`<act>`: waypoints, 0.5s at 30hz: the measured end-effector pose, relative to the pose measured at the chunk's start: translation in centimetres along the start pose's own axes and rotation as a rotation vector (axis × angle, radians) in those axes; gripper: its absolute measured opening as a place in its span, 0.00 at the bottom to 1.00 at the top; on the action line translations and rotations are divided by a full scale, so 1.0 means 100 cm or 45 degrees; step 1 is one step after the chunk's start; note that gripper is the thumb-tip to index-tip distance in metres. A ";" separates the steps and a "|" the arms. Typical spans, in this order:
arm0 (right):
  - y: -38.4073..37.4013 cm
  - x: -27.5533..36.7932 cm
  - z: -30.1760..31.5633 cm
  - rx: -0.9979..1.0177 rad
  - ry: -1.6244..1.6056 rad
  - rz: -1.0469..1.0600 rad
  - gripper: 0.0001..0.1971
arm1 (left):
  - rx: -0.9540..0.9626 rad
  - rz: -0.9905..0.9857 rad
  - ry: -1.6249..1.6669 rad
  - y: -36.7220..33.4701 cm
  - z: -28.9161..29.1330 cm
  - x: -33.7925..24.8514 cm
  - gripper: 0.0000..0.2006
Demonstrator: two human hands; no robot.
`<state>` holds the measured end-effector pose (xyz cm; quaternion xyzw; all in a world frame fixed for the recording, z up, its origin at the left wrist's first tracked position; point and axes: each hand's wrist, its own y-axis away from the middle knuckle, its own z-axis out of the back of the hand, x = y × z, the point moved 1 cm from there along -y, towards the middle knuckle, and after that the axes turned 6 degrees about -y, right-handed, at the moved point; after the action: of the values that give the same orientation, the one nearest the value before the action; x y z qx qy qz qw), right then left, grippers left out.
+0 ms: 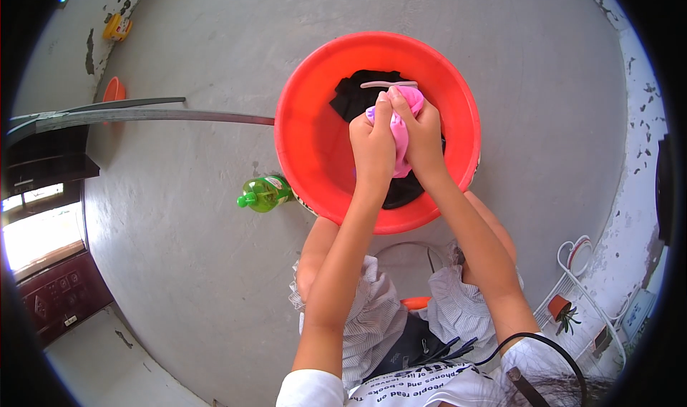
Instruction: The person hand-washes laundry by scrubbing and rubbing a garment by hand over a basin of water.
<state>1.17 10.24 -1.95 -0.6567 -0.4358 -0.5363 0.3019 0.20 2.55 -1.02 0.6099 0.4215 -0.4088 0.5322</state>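
Over a large red plastic basin (308, 131), my left hand (374, 146) and my right hand (424, 139) are side by side, both closed on one bunched pink cloth (402, 153). The thumbs lie close together near its top, and pink folds show between and beyond the fingers. Below the hands, dark cloth (354, 96) lies in the basin, with more black fabric (404, 192) near its front wall. A pale strip (379, 84) rests across the dark cloth just past my fingertips. My wrists hide part of the basin's inside.
A green bottle (265, 194) lies or stands beside the basin's left front edge; which, I cannot tell. A grey metal bar (164, 117) reaches the basin from the left. A white rack (572, 285) with a potted plant (562, 310) stands right. A small orange tub (114, 89) is far left.
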 end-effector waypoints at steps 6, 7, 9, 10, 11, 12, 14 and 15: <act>0.015 0.002 -0.010 0.023 0.166 0.077 0.14 | -0.030 -0.005 0.120 -0.008 0.011 -0.007 0.16; 0.017 0.004 -0.012 0.024 0.164 0.077 0.14 | -0.042 0.015 0.150 -0.009 0.014 -0.008 0.16; 0.021 0.007 -0.014 0.055 0.212 0.064 0.14 | -0.051 0.034 0.170 -0.011 0.014 -0.005 0.16; 0.018 0.006 -0.012 0.066 0.212 0.054 0.13 | -0.065 0.038 0.181 -0.010 0.012 -0.004 0.16; 0.017 0.006 -0.011 0.066 0.213 0.054 0.13 | -0.079 0.043 0.191 -0.008 0.009 -0.002 0.16; 0.015 0.006 -0.009 0.038 0.171 0.071 0.13 | -0.078 0.044 0.191 -0.006 0.006 -0.003 0.16; 0.007 0.002 -0.005 -0.008 0.074 0.049 0.13 | -0.054 0.068 0.182 0.002 -0.002 -0.005 0.16; 0.002 0.002 0.000 -0.009 0.076 0.051 0.13 | -0.016 0.080 0.150 0.005 -0.003 -0.002 0.16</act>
<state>1.37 10.16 -1.71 -0.6501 -0.4116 -0.5509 0.3231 0.59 2.74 -0.63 0.6426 0.4353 -0.3527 0.5227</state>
